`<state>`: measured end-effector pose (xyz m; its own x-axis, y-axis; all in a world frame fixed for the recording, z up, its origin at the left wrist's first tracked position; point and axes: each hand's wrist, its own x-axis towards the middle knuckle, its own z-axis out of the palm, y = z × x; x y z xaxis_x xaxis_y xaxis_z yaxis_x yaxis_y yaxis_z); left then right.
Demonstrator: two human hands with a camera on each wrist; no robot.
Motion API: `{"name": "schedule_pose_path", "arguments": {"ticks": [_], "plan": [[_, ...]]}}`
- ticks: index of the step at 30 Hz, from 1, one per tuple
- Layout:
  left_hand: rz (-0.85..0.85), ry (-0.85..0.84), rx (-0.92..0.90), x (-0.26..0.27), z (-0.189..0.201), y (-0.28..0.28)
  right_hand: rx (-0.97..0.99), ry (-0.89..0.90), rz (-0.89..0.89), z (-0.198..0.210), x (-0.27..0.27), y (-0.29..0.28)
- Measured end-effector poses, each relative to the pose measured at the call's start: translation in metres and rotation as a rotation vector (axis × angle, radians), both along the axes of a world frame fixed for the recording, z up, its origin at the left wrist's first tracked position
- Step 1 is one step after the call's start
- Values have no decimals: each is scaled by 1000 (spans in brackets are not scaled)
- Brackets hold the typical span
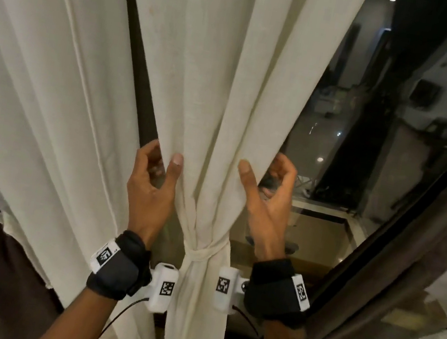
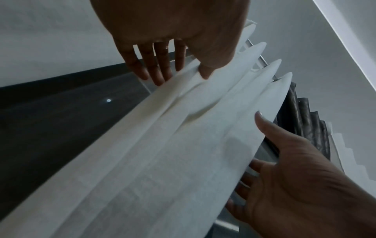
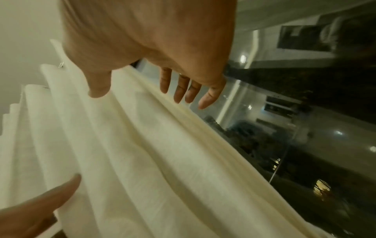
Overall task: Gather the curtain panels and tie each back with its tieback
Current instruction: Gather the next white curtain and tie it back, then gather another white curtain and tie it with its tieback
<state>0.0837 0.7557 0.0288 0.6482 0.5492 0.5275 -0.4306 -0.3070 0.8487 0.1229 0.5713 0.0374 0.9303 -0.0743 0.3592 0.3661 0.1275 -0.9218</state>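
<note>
L hand (image 1: pixel 151 187) & R hand (image 1: pixel 267 203) raised, palms inward, fingers (image 1: pixel 144 156) prob. relaxed.

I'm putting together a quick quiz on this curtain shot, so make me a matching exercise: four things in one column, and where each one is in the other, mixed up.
Things:
1. tieback
2. left hand
3. right hand
4. window

Places:
A. thumb on the right fold of the panel
B. dark glass, to the right of the panel
C. wrapped round the panel, below both hands
D. thumb on the panel's left fold

Pairs: 1-C, 2-D, 3-A, 4-B.
</note>
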Motion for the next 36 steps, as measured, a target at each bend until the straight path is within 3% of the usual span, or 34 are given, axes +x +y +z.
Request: {"name": "schedule_pose_path", "arguments": {"ticks": [4, 7, 10, 13, 15, 17, 21, 24, 27, 30, 33, 36], "plan": [[62, -95, -5, 3, 11, 7, -92, -43, -43, 13, 14, 1], [159, -99, -149, 1, 5, 33, 58, -57, -343, 9, 22, -31], [80, -28, -281, -3, 3, 42, 153, -33, -608, -1, 26, -42], [-128, 117, -161, -8, -4, 19, 160, -71, -577, -8, 13, -20], [-148, 117, -131, -12, -9, 7, 255, -170, -571, -8, -1, -1], [-80, 99, -106, -16, -14, 5, 253, -257, -496, -12, -17, 19], [-35, 154, 8, -42, -36, 20, -23, -319, -250, -49, -50, 56], [89, 169, -6, -63, -55, 47, -167, -241, 9, -79, -65, 88], [238, 119, -148, -83, -72, 85, -309, -143, 201, -105, -72, 126], [353, 102, -187, -93, -81, 125, -353, -127, 168, -100, -73, 165], [401, 137, -41, -92, -82, 166, -239, -62, 28, -78, -70, 208], [323, 136, 110, -81, -76, 195, -189, 13, -36, -71, -46, 244]]}}
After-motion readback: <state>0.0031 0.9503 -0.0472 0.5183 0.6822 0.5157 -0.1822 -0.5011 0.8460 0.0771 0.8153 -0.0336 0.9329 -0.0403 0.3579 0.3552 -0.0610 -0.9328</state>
